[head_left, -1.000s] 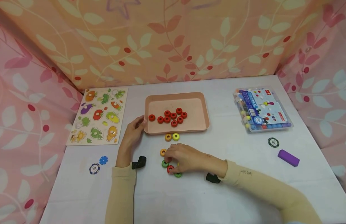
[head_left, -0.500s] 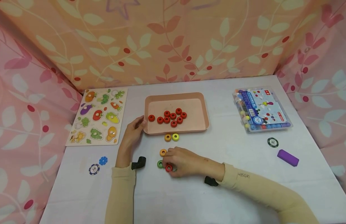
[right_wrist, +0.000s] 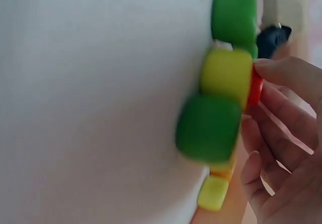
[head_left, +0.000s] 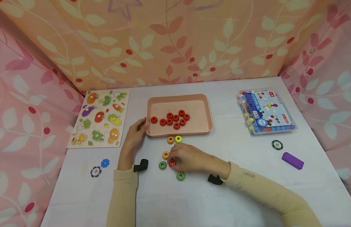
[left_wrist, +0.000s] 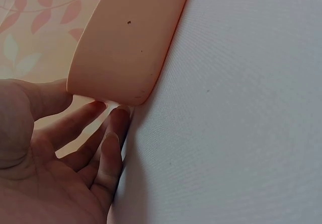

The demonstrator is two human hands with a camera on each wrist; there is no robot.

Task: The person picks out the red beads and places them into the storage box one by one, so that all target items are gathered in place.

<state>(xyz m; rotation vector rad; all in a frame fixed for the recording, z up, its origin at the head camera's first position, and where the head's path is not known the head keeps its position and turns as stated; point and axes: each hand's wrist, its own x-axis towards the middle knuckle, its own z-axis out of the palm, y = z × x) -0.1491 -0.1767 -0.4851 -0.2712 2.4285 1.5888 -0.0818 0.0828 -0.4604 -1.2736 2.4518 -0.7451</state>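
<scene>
In the head view, my right hand (head_left: pixel 186 157) pinches a red ring-shaped bead (head_left: pixel 172 163) between thumb and fingers, above the white cloth. Around it lie two green beads (head_left: pixel 162 165), an orange bead (head_left: pixel 165 154), and, by the tray's near edge, a darker orange bead (head_left: pixel 170 139) and a yellow bead (head_left: pixel 178 139). Another yellow bead (right_wrist: pixel 226 75) shows in the right wrist view, hidden by the hand from above. My left hand (head_left: pixel 135 134) holds the near left corner of the pink tray (head_left: pixel 198 110), thumb at the rim, fingertips against its side. Several red beads (head_left: pixel 176 118) lie inside.
A vegetable puzzle board (head_left: pixel 90 126) lies on the left, with a blue flower piece (head_left: pixel 105 163) and a poker chip (head_left: pixel 96 171) nearer. To the right are a clear bead box (head_left: pixel 267 110), another chip (head_left: pixel 277 145) and a purple block (head_left: pixel 292 160). Patterned curtains enclose three sides.
My right hand has lifted the red bead and shifted it slightly toward the tray. One green bead has slid left, and the nearest green bead is uncovered. My left hand stays at the tray.
</scene>
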